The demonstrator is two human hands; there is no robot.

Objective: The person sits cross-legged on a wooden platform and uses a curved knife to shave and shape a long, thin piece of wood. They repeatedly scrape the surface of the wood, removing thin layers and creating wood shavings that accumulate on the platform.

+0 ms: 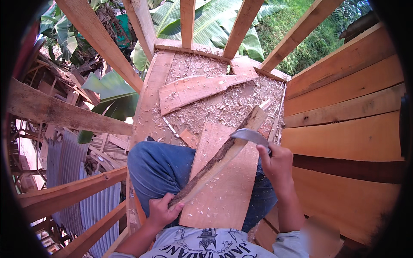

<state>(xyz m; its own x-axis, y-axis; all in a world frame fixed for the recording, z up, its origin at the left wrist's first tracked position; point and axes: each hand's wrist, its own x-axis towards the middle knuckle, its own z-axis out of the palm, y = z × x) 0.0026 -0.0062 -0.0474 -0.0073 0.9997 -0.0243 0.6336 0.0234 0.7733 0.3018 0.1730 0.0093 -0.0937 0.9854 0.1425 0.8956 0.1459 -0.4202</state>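
A long strip of wood [217, 160] with dark bark along one edge slants from my lap up to the right. Its lower end is gripped in my left hand [164, 210], fingers wrapped round it. My right hand [275, 165] is closed on a curved knife [250, 136], whose handle is mostly hidden in my fist. The blade lies across the upper part of the strip. Beneath both, a wide flat board [223, 189] rests between my legs, with a few shavings on it.
Curled shavings [202, 64] cover the wooden floor, where a tapered plank [198, 91] and a small wood block [189, 138] lie. Upright posts [187, 23] and rails [69, 112] stand ahead and left. A board wall [348, 133] closes the right side. Corrugated sheets [64, 172] lie outside at left.
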